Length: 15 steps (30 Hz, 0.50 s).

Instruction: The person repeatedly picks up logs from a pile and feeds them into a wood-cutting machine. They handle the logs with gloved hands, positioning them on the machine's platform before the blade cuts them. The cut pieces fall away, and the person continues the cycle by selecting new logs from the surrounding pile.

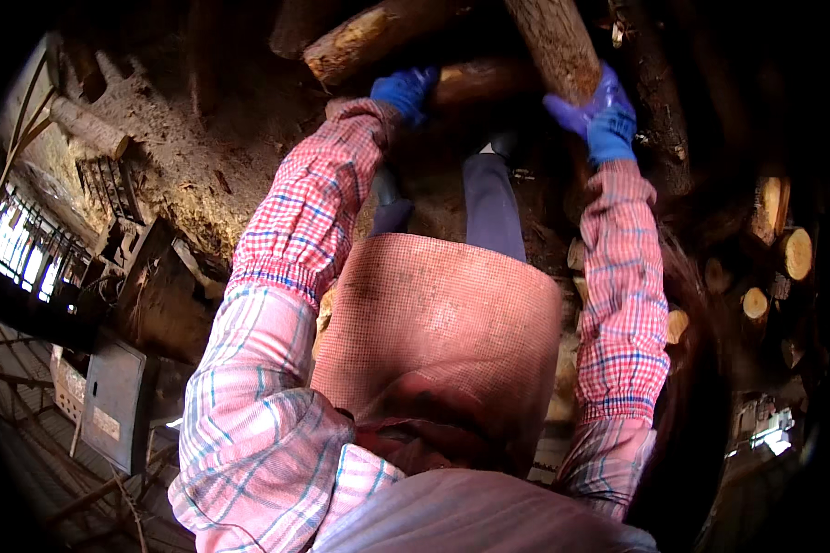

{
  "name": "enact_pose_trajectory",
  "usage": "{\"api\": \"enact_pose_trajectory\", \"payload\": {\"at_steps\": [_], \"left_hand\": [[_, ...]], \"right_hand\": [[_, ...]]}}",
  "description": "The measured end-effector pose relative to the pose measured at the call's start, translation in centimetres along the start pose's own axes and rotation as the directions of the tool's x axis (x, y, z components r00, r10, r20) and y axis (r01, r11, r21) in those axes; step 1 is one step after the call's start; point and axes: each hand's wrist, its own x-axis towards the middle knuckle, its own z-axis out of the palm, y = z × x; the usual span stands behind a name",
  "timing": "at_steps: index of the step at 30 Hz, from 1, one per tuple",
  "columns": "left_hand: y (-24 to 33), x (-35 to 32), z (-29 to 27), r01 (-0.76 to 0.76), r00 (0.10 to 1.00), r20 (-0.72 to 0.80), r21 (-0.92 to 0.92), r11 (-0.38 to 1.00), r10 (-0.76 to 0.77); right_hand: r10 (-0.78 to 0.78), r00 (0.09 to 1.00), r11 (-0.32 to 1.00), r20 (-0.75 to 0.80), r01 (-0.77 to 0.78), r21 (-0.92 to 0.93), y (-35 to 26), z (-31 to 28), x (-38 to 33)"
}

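Bark-covered log gripped at the top of the frame

The log (pixel 558 41) in the upper centre is clasped by the gloved right hand (pixel 599 115); a darker log (pixel 479 81) beside it is held by the left hand (pixel 404 92). A firm two-handed hold, kept close above the apron (pixel 433 323), is best advised.

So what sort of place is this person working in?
Probably a rough woodshed or sawmill yard. Both gloved hands, left hand and right hand, grip logs; more cut logs are stacked at the right, and sawdust covers the dirt floor.
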Motion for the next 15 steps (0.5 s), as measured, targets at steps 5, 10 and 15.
{"api": "enact_pose_trajectory", "payload": {"at_steps": [5,10,15], "left_hand": [[2.0,-10.8,-3.6,0.153,0.986,0.115,-0.323,0.934,-0.122],[1.6,-24.4,-8.0,0.355,0.917,0.388,-0.899,0.255,0.091],[8.8,-34.9,-15.8,0.158,0.982,0.159,-0.987,0.02,0.103]], "right_hand": [[-0.23,0.886,0.309,0.403,-0.326,0.893,-2.9,-1.5,-11.4],[-0.189,0.846,-0.155,0.498,-0.526,0.836,-6.2,-6.0,-26.7],[-0.087,0.985,-0.315,0.152,-0.172,0.933,-8.6,-7.9,-38.9]]}}
